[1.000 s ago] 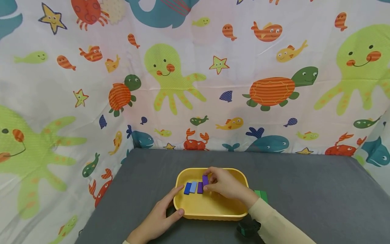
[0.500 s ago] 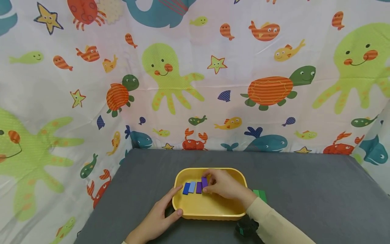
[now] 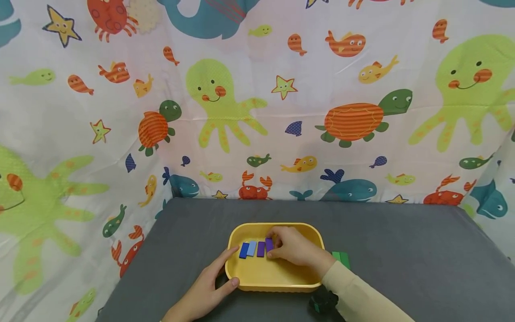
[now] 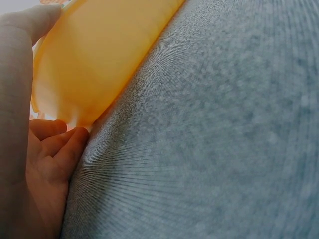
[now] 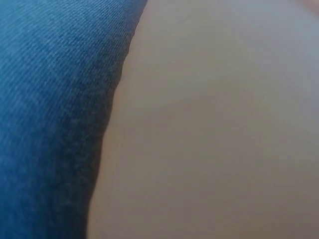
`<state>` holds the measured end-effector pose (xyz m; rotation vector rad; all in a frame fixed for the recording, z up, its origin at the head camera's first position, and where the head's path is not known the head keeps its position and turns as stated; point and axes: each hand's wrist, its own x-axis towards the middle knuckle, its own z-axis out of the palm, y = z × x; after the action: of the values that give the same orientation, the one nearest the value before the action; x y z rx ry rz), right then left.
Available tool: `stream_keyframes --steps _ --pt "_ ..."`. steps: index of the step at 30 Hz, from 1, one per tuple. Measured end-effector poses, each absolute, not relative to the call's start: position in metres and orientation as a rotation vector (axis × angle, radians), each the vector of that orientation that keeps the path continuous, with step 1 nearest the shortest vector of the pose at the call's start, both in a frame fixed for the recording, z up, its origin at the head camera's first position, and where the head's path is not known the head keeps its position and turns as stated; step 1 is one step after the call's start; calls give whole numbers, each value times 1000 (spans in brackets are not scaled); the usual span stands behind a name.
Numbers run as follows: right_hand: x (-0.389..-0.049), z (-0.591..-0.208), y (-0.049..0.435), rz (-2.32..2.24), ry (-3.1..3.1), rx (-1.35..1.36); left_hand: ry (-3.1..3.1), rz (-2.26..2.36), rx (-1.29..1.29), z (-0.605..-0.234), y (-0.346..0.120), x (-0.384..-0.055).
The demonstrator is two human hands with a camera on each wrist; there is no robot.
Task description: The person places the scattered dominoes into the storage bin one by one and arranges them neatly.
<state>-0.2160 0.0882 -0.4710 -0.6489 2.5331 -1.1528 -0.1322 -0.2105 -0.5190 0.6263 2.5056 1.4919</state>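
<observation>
In the head view my right hand (image 3: 295, 247) pinches a purple block (image 3: 269, 244) between thumb and fingers inside the yellow tray (image 3: 277, 286). Left of it, a darker purple block (image 3: 260, 249), a light blue block (image 3: 251, 248) and a dark blue block (image 3: 243, 251) form a row on the tray floor. My left hand (image 3: 207, 284) holds the tray's left end, thumb at the front corner. From the left wrist, that hand (image 4: 47, 164) has its thumb at the rim and other fingers bent against the yellow wall (image 4: 94, 59). A pale, blurred surface fills most of the right wrist view.
Green blocks (image 3: 341, 259) lie on the grey cloth (image 3: 402, 255) right of the tray, partly behind the right forearm. A dark strapped object (image 3: 323, 300) sits by the right sleeve (image 3: 358, 290). A curtain printed with sea animals (image 3: 281, 112) stands behind the table.
The right hand has lowered the purple block slightly, bringing it nearly level with the row. The left hand keeps its hold on the tray; the head view has shifted a little.
</observation>
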Motion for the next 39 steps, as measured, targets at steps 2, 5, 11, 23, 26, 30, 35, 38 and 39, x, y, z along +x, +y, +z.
stream_keyframes --steps 2,5,11,23,26,30,35,38,39 --pt "-216 -471 87 -1141 2535 -650 2496 1491 608 -518 -211 -131" --pt "-216 -471 86 -1120 2537 -649 2487 1484 570 -518 -211 -131" --pt "-216 -467 86 -1108 2528 -640 2500 1473 582 -518 -210 -132" --pt "-216 -468 85 -1089 2529 -615 2484 1499 592 -516 -209 -133" --pt "-217 -470 85 -1081 2529 -610 2476 1504 594 -516 -209 -133" --pt "-217 -471 86 -1086 2529 -629 2481 1498 582 -516 -210 -134" --pt "-216 -470 86 -1106 2512 -649 2497 1476 569 -517 -210 -133" --pt "-217 -470 86 -1119 2504 -664 2503 1472 570 -516 -210 -131" --pt "-217 -470 86 -1125 2501 -666 2507 1469 570 -516 -210 -131"
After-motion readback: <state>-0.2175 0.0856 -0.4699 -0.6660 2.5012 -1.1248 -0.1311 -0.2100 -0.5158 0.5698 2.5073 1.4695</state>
